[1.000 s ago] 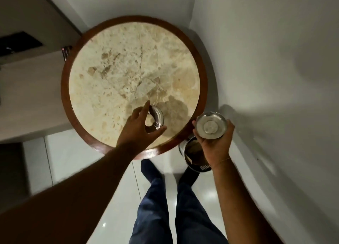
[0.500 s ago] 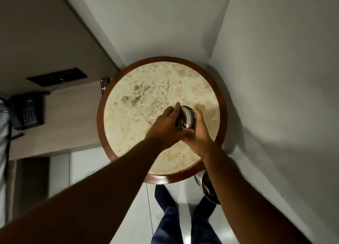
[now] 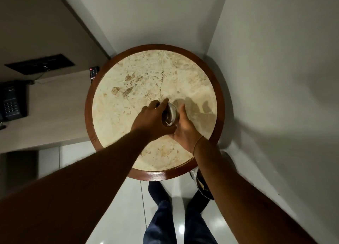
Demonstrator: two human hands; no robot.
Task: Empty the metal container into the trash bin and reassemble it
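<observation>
A small shiny metal container sits between both my hands over the middle of the round marble table. My left hand wraps its left side, fingers curled over the top rim. My right hand cups its right and near side, thumb raised. Both hands hide most of the container, and how its parts sit together cannot be made out. The metal trash bin stands on the floor beside the table's near right edge, partly hidden by my right forearm.
The table stands in a corner between two grey walls. A desk at the left carries a black telephone and a remote control. My legs and feet stand on glossy white floor tiles below the table.
A second ago my right hand held one metal part over the bin and my left held another on the table. Both hands have since come together around the container at the table's middle.
</observation>
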